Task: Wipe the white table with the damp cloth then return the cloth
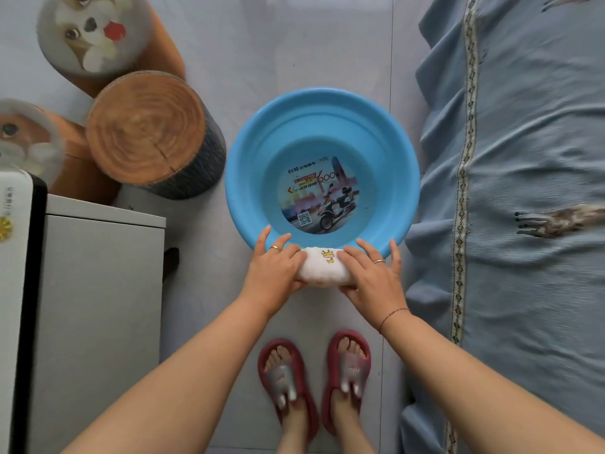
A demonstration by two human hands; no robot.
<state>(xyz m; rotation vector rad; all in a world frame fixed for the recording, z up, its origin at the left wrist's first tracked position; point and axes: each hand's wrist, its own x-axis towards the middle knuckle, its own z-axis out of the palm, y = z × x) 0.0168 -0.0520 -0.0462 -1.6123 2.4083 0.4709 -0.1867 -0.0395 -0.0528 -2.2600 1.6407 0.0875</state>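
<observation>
As seen from the head cam looking straight down, cloth (324,270): white, bunched into a short thick roll w/ a small yellow cartoon print on top; lies across the near rim of the basin (242,152), just below frame ctr, held at both ends.
Left hand (273,268): grips the L end of the cloth; fingers draped over the top, tips reaching the basin rim, thumb tucked under; gold ring on one finger.
Right hand (373,273): grips the R end the same way, fingers over, thumb beneath; ring on one finger, thin red cord (394,313) round the wrist.
Basin: round, blue plastic, on the floor (294,60) at frame ctr; printed scooter advert w/ QR code on its bottom; whether it holds water cannot be told.
Floor: pale grey tiles.
Slippers (288,381): dark red pair, btm ctr, toes pointing toward the basin, apart from it.
Log stool (147,129): round, wood-grain top, bark-print side; L of the basin, near but apart.
Dog stools (91,37): two w/ dog-face tops, upper L & L edge, close against the log stool; blurred.
Grey-white unit (98,306): boxy, lower L; cannot tell if it is the table.
White appliance (13,290): black-edged, far L edge, against the unit.
Bed (523,142): R side of frame, blue-grey cover w/ a patterned strip running top to btm; its edge is just beside the basin.
</observation>
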